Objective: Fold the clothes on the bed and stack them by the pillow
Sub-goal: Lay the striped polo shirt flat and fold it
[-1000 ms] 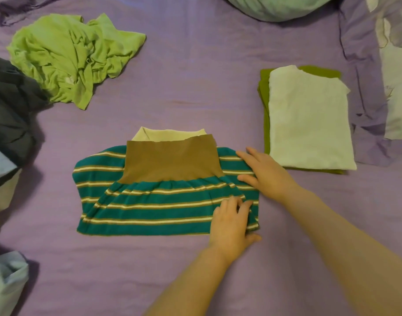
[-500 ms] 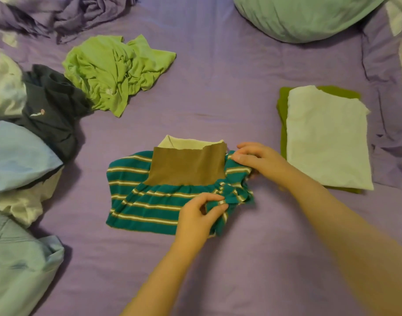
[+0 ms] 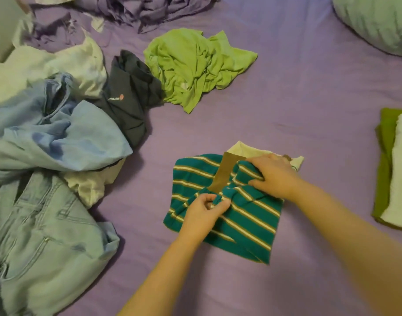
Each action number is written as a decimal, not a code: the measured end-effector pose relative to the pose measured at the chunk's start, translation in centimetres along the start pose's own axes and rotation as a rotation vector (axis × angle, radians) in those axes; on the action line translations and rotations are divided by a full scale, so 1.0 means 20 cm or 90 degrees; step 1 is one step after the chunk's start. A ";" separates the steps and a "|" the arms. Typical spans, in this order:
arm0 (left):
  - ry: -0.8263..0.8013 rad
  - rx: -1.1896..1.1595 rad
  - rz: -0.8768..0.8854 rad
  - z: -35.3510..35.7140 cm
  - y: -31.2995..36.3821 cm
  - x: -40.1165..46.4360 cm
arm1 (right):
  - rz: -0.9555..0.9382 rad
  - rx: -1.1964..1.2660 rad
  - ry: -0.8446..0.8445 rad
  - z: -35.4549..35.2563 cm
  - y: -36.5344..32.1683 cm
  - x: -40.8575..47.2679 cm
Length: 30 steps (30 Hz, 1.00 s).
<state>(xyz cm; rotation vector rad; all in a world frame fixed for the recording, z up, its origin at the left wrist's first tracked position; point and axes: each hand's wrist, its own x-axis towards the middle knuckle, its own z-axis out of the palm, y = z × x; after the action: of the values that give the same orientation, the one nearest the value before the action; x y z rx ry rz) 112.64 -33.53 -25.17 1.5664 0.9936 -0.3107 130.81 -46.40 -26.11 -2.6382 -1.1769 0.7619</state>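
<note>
teal striped shirt (image 3: 238, 215) is pinched by both hands, left (image 3: 203, 214) and right (image 3: 272, 176) (fingers curled into cloth), carrying its side over to halve it.

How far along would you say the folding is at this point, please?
Done: two folded pieces, a white one on an olive one, stacked at the right.

In hand: the left hand and right hand grip the striped shirt, mid-fold.

Left: the lime shirt, dark top, jeans and pale garments lie crumpled.
</note>
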 end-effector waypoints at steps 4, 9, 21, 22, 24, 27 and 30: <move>-0.058 -0.020 -0.032 0.05 0.10 0.05 | 0.018 -0.076 0.019 0.01 0.03 0.00; -0.273 -0.310 -0.077 0.06 0.21 0.04 | 0.047 0.046 0.069 -0.08 -0.01 -0.02; -0.245 -0.275 0.100 -0.51 -0.10 0.03 | 0.007 0.324 0.000 -0.08 -0.55 0.26; -0.234 -0.249 0.096 -0.52 -0.14 0.04 | 0.011 0.270 -0.005 -0.04 -0.59 0.28; -0.200 -0.184 0.109 -0.53 -0.19 0.05 | 0.014 0.098 0.018 0.03 -0.63 0.29; -0.085 0.050 0.190 -0.53 -0.21 0.07 | 0.019 0.038 0.164 0.09 -0.63 0.22; 0.109 0.240 0.182 -0.53 -0.19 0.08 | 0.133 0.166 0.360 0.15 -0.59 0.03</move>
<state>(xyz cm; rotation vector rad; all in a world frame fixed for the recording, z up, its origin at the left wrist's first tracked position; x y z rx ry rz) 107.43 -23.50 -25.88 2.0801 0.8571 -0.1713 121.91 -38.07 -24.87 -2.5209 -0.6133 0.1471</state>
